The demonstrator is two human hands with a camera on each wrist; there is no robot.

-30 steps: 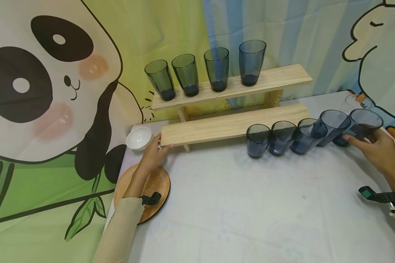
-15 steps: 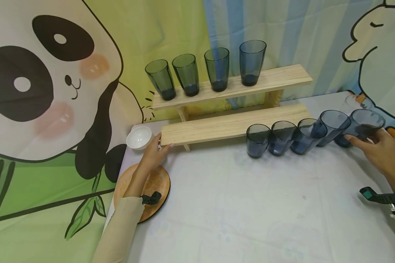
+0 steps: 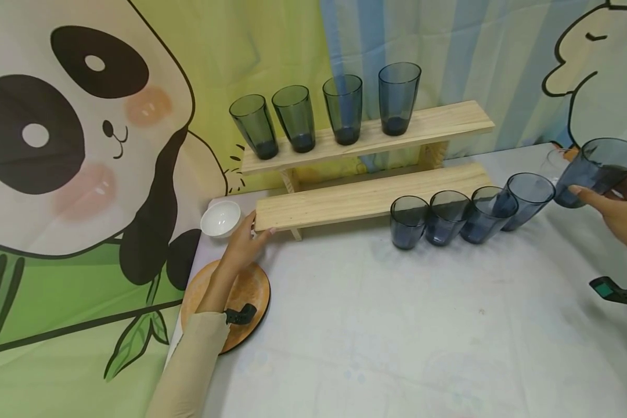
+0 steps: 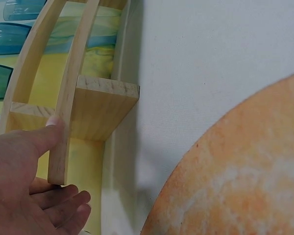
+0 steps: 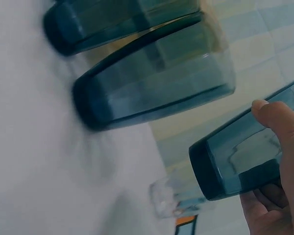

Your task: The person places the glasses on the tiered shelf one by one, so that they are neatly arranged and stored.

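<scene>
My right hand (image 3: 624,206) grips a blue-grey glass tumbler (image 3: 595,168), raised off the table at the right edge of the head view. In the right wrist view its thumb lies along one side of the tumbler (image 5: 235,156), fingers round the other. Several like tumblers (image 3: 446,217) stand in a row before the lower board. My left hand (image 3: 242,247) holds the left end of the two-tier wooden shelf (image 3: 339,203). The left wrist view has the thumb against the board's edge (image 4: 63,112) and fingers (image 4: 63,205) beneath its end. Several more tumblers (image 3: 345,110) stand on the upper tier.
A small white bowl (image 3: 221,219) sits left of the shelf. Below it, a round orange-brown plate (image 3: 253,290) lies partly under the left forearm. A clear glass (image 3: 552,164) stands at the back right, behind the held tumbler. Printed curtains hang close behind the shelf.
My right hand has lifted the rightmost tumbler of the front row off the table, moving it up and to the right. The left hand stays at the shelf's end.
</scene>
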